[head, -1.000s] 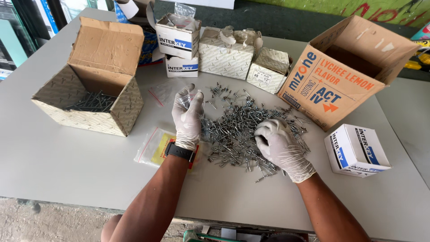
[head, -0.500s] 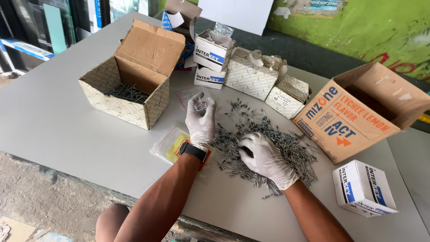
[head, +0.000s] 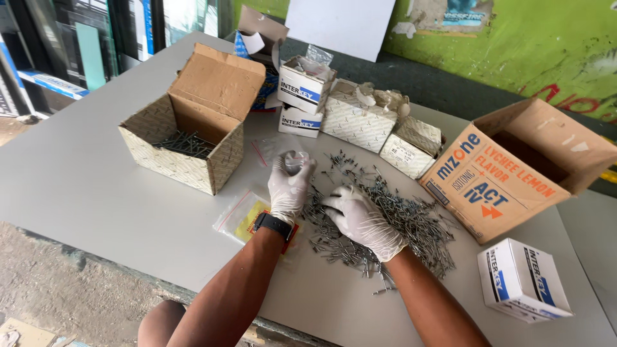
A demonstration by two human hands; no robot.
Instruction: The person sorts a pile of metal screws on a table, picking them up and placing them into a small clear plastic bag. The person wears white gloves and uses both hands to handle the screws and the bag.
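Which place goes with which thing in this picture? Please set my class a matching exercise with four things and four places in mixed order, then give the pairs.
Things:
1. left hand
2. right hand
3. patterned open box
4. small white box

Places:
A. on the pile of metal fasteners
B. at the table's far left, with fasteners inside
C. at the table's near right corner
D. holding a small clear bag

Pairs: 1-D, 2-A, 3-B, 4-C
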